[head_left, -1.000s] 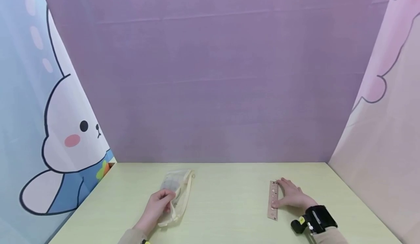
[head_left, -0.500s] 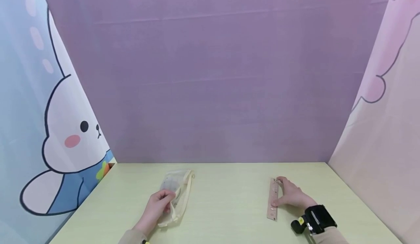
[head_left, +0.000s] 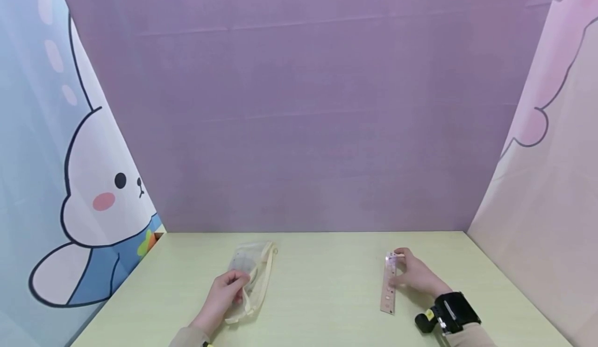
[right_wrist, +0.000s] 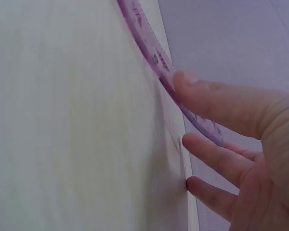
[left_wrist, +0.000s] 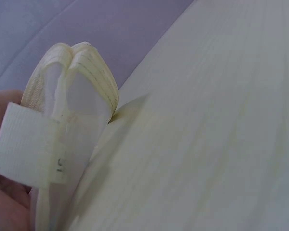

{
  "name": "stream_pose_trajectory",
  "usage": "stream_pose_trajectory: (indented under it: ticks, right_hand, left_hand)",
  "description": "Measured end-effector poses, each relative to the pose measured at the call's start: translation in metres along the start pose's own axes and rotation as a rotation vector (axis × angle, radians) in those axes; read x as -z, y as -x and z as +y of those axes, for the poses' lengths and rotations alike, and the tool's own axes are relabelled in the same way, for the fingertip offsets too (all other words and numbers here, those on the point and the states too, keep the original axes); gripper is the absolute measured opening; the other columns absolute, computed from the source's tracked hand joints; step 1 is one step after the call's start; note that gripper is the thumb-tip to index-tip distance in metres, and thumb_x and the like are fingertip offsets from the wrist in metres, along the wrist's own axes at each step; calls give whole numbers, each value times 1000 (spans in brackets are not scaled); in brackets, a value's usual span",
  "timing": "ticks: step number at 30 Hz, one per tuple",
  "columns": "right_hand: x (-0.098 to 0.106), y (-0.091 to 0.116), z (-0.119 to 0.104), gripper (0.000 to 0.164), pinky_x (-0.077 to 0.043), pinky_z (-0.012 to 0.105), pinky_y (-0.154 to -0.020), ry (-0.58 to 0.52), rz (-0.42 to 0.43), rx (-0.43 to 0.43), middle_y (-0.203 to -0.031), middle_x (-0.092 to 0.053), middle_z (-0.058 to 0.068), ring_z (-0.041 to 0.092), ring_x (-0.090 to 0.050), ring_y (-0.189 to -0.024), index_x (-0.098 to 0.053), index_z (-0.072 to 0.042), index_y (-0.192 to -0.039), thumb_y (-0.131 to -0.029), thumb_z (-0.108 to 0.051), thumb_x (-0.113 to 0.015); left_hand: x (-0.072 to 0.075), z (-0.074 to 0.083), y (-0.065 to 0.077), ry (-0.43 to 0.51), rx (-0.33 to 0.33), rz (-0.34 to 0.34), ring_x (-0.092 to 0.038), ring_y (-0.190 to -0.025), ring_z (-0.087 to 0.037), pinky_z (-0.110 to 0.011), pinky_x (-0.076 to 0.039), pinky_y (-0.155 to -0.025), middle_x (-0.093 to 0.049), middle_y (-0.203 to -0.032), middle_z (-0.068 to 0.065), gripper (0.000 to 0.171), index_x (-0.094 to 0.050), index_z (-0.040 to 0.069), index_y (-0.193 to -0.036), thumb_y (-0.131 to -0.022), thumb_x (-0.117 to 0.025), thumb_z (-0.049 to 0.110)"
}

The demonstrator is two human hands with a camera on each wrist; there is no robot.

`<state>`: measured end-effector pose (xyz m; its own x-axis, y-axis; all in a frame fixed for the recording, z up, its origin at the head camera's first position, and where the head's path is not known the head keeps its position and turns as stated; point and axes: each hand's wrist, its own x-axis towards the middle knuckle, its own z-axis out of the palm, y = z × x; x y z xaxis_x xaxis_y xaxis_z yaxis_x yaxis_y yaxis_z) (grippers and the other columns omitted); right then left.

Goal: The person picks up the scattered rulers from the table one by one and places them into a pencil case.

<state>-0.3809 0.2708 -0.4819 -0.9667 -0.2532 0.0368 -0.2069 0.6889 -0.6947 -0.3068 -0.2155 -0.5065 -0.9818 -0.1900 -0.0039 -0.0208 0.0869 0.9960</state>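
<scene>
On the left of the head view, my left hand point(head_left: 224, 291) pinches the edge of a see-through zip pouch point(head_left: 243, 258) with cream trim. In the left wrist view the pouch point(left_wrist: 84, 96) stands with its cream edge bulging upward, and a white tab sticks out beside the fingers. To the right, my right hand point(head_left: 420, 277) holds a pink ruler point(head_left: 388, 296) by its right side, thumb nearer me and fingers at the far end. Seen from the right wrist, the ruler point(right_wrist: 142, 36) looks bowed and tilted up from the table, with the thumb pressed on its edge.
A pale wood-grain table point(head_left: 327, 290) lies under both hands. Behind it hangs a purple cloth point(head_left: 308, 129). A curtain with a cartoon rabbit point(head_left: 105, 202) borders the left, and a pink and white one point(head_left: 551, 207) the right. A black wrist camera strap point(head_left: 455, 310) sits on the right wrist.
My right thumb has slid up along the ruler toward its far end, and the fingers have moved slightly away from me. The far end of the ruler is slightly higher. My left hand keeps still.
</scene>
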Motion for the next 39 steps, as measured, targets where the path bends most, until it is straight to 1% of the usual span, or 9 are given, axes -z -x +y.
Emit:
stream_pose_trajectory:
  ticks: [9, 14, 18, 20, 22, 25, 29, 33, 39]
  right_hand:
    - [1, -1, -1, 77, -30, 68, -99, -142, 38, 7, -127, -51, 36, 50, -50, -117, -33, 8, -136, -76, -8, -78]
    - [1, -3, 2, 65, -35, 64, -97, -215, 65, -16, -110, -64, 24, 37, -62, -102, -36, 7, -135, -81, -2, -72]
    - [0, -4, 3, 65, -39, 59, -95, -252, 76, -25, -96, -68, 12, 25, -65, -90, -35, 5, -138, -84, -3, -70]
    - [0, -4, 2, 66, -40, 57, -95, -261, 84, -22, -93, -68, 11, 23, -65, -87, -34, 5, -140, -85, -4, -70]
    - [1, -4, 0, 68, -43, 53, -94, -270, 92, -20, -93, -69, 12, 23, -66, -84, -32, 6, -141, -85, -5, -69]
    - [1, -3, -3, 65, -51, 42, -86, -300, 106, -30, -94, -69, 15, 24, -67, -82, -34, 9, -140, -86, -4, -68]
    - [2, -3, -6, 50, -56, 31, -72, -358, 112, -62, -93, -69, 16, 24, -67, -80, -44, 13, -130, -88, -5, -66]
    - [2, -2, -9, 37, -57, 32, -67, -427, 105, -85, -93, -69, 15, 24, -66, -76, -51, 14, -120, -93, -9, -61]
    - [2, -1, -12, 37, -58, 36, -65, -557, 56, -85, -95, -66, 15, 23, -65, -69, -48, 16, -121, -95, -10, -57]
  left_hand:
    - [1, 2, 1, -30, -12, -8, -47, -56, -13, -22, -45, -51, -49, -63, -3, 17, -64, -4, -88, -87, -68, 12]
    - [1, 3, 1, -40, -24, -17, -47, -55, -12, -22, -45, -51, -49, -62, -2, 18, -65, -4, -89, -86, -69, 14]
    - [1, 2, 1, -44, -28, -20, -47, -56, -12, -22, -45, -52, -49, -63, -1, 18, -65, -4, -89, -86, -69, 14]
    - [1, 1, 1, -43, -23, -20, -47, -56, -12, -22, -45, -52, -49, -63, -1, 18, -65, -3, -89, -86, -69, 14]
    - [1, 0, 0, -43, -19, -18, -47, -56, -13, -22, -45, -52, -50, -63, -2, 18, -65, -3, -89, -87, -69, 14]
    - [1, 0, 0, -41, -15, -16, -47, -56, -13, -22, -45, -52, -50, -63, -2, 18, -65, -3, -90, -87, -69, 14]
    - [1, -1, 0, -44, -13, -15, -47, -56, -13, -22, -45, -52, -50, -64, -2, 18, -65, -3, -90, -87, -68, 14]
    - [0, 0, 0, -52, -15, -10, -47, -56, -13, -22, -45, -52, -50, -63, -2, 18, -65, -3, -89, -87, -69, 15]
    - [0, 0, 1, -58, -34, -13, -47, -55, -13, -22, -45, -51, -49, -62, -2, 18, -65, -3, -89, -87, -68, 14]
